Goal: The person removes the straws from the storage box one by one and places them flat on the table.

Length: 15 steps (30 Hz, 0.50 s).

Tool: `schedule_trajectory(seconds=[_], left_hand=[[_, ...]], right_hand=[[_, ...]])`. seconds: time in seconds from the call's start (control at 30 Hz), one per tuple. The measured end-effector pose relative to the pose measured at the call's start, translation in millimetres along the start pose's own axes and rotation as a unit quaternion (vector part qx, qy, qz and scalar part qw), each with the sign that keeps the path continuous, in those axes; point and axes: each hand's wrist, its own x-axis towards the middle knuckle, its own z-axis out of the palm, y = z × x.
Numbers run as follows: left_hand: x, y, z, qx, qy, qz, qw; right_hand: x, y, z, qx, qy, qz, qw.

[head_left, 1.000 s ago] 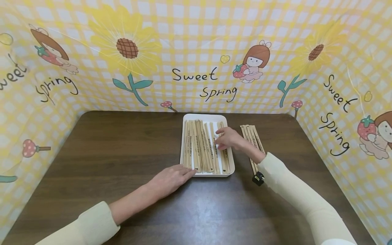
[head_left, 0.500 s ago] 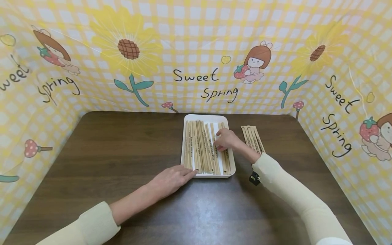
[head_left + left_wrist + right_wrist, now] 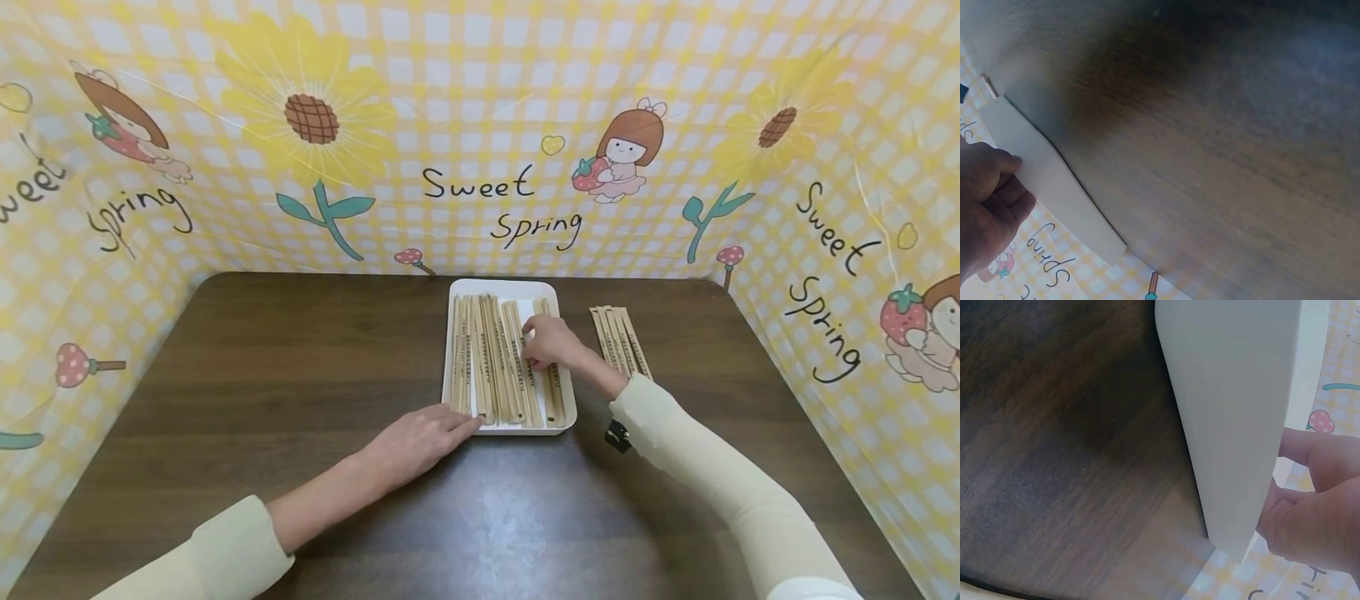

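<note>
A white tray [image 3: 454, 287] on the table holds several long, thin sticks in brown paper sleeves [image 3: 486, 358] with black print, lying lengthwise. My left hand [image 3: 418, 437] holds the tray's front left corner, its fingertips over the rim; the left wrist view has the thumb and curled fingers at the white wall [image 3: 1054, 181]. My right hand [image 3: 553, 343] reaches over the right side of the tray, fingers bent down among the sleeved sticks. In the right wrist view its fingertips are hidden behind the tray wall [image 3: 1229, 412], so I cannot tell whether they pinch a stick.
Several more sleeved sticks [image 3: 618, 337] lie on the brown table [image 3: 337, 350] right of the tray, partly under the right forearm. A black wrist camera [image 3: 618, 436] hangs beneath the right cuff. Yellow checked cloth [image 3: 480, 100] walls the back and sides.
My right hand has moved slightly left in the tray, and its fingers have bent further. A sleeved stick there has shifted left against its neighbours. The left hand stays put.
</note>
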Motion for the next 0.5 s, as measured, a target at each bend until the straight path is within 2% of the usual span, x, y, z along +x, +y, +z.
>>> schedule_trajectory(seconds=[0.3,0.5], left_hand=[[0.1,-0.2,0.9,0.002,-0.002,-0.001,1.0000],[-0.1,0.2,1.5,0.002,0.000,0.000,1.0000]], right_hand=[[-0.9,-5.5,2.4,-0.048,0.004,-0.003,0.999],[-5.9,-7.0,0.3,-0.042,0.001,0.001,0.999]])
